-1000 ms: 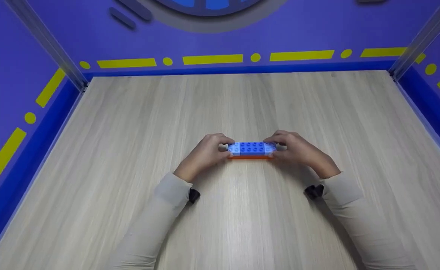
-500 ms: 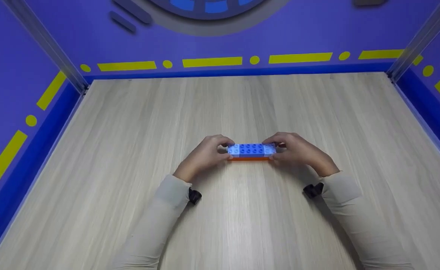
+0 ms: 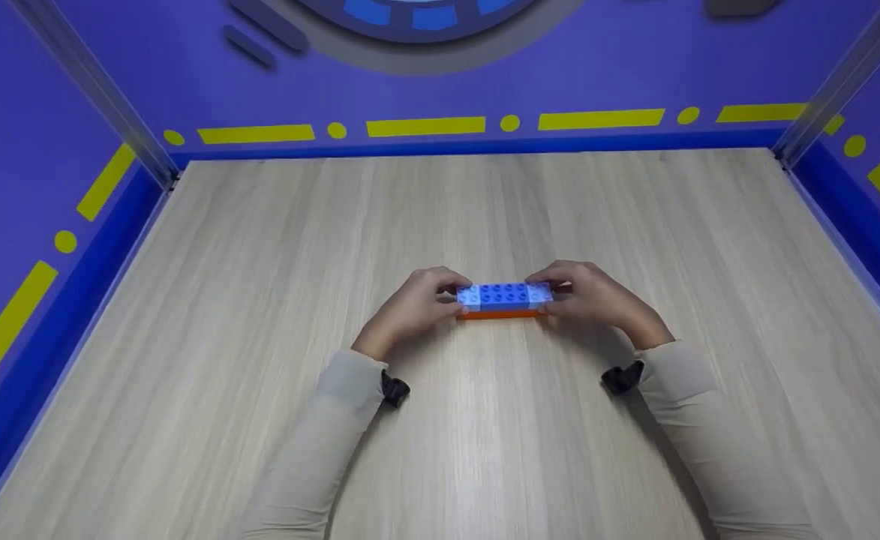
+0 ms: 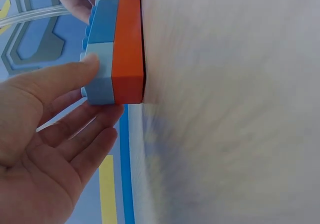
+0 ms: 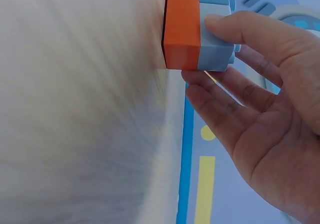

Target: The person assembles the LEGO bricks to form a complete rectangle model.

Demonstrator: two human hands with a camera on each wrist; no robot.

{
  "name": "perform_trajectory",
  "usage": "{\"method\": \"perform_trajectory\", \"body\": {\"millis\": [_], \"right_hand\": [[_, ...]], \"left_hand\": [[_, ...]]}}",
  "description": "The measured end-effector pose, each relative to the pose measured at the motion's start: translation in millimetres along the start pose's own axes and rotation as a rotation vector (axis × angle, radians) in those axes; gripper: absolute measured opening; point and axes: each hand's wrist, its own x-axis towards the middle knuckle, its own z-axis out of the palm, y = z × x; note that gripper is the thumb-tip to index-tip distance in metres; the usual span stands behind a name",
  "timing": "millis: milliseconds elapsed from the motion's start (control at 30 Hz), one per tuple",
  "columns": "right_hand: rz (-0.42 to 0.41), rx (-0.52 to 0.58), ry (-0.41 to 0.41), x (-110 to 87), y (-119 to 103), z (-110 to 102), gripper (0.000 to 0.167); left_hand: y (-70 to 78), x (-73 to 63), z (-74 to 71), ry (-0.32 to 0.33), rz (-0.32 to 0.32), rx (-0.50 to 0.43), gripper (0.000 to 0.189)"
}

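A long orange toy brick (image 3: 500,315) lies flat on the table as the bottom layer of a small stack. On top of it sit a darker blue brick (image 3: 504,298) in the middle and a light blue brick at each end, all in one row with studs up. My left hand (image 3: 415,304) pinches the left light blue brick (image 4: 101,84) between thumb and fingers. At the opposite end, my right hand (image 3: 593,295) pinches the other light blue brick (image 5: 218,49), its thumb on the near side. Both wrist views show the orange brick's end face below the fingers.
The wood-grain table (image 3: 440,217) spreads out around the bricks. Purple panels with yellow stripes (image 3: 424,127) stand along its back and both sides. A black wrist camera (image 3: 394,389) sits at the left cuff, and another wrist camera (image 3: 623,378) at the right.
The head view has tilted up slightly. Both hands keep their hold at the two ends, and the brick stack stays in place.
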Motion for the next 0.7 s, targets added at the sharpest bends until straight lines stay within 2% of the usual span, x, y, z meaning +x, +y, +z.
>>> {"method": "perform_trajectory", "body": {"millis": [167,367,700], "right_hand": [[0.014,0.033,0.022,4.6,2.7,-2.3,0.04],[0.043,0.035,0.037,10.7,5.6,-5.4,0.042],[0.089,0.081,0.078,22.7,10.4,-6.6,0.038]], "left_hand": [[0.2,4.9,1.4,0.054,0.003,0.001,0.032],[-1.2,12.5,1.6,0.13,0.006,-0.047,0.034],[-5.4,24.5,1.6,0.228,-0.065,-0.131,0.036]]}}
